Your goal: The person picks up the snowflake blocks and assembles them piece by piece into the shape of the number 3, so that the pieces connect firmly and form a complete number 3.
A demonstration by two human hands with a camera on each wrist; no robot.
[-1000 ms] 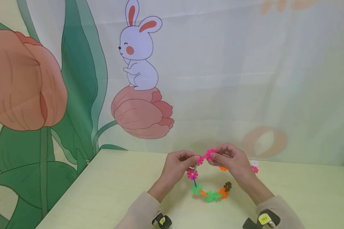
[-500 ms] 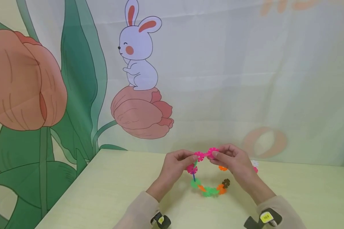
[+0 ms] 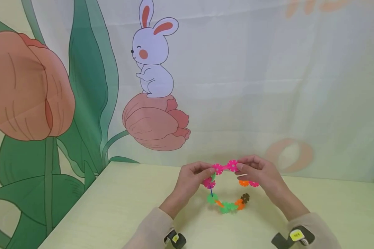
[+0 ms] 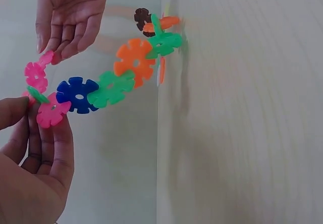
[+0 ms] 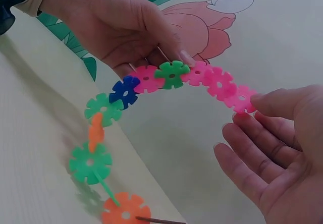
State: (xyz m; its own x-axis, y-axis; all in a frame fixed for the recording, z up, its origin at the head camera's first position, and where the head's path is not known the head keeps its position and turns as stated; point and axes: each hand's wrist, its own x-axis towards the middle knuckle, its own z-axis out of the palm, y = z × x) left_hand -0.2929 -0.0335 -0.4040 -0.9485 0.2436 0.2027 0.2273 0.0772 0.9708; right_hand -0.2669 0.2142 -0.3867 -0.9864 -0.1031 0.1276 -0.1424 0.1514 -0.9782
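While both hands hold up the top of a chain of snowflake discs (image 3: 225, 188), its lower loop sags to the table (image 3: 112, 207), so the weight hangs from two pinch points and the links between them stay taut enough to work on.

At about nine o'clock of the loop, the left hand (image 3: 191, 180) pinches a pink disc (image 4: 50, 112) between thumb and curled fingers; the left wrist view shows the blue disc (image 4: 76, 94) and a green disc (image 4: 112, 88) running away from that grip, which seems to steady the chain's left end. At twelve o'clock two pink discs (image 3: 225, 167) bridge the gap between the hands. At about two o'clock the right hand (image 3: 260, 174) grips the last pink disc (image 5: 241, 99) with its thumb on top, while its other fingers lie loosely spread beneath in the right wrist view. At six o'clock green and orange discs (image 3: 232, 206) touch the table, with a brown disc (image 3: 245, 197) just beside them.

Behind stands a printed backdrop with a large tulip (image 3: 25, 86) at far left and a rabbit (image 3: 152, 58) on a second tulip. Nothing stands between the hands and the chain; dark wrist straps (image 3: 174, 239) sit near the bottom edge.
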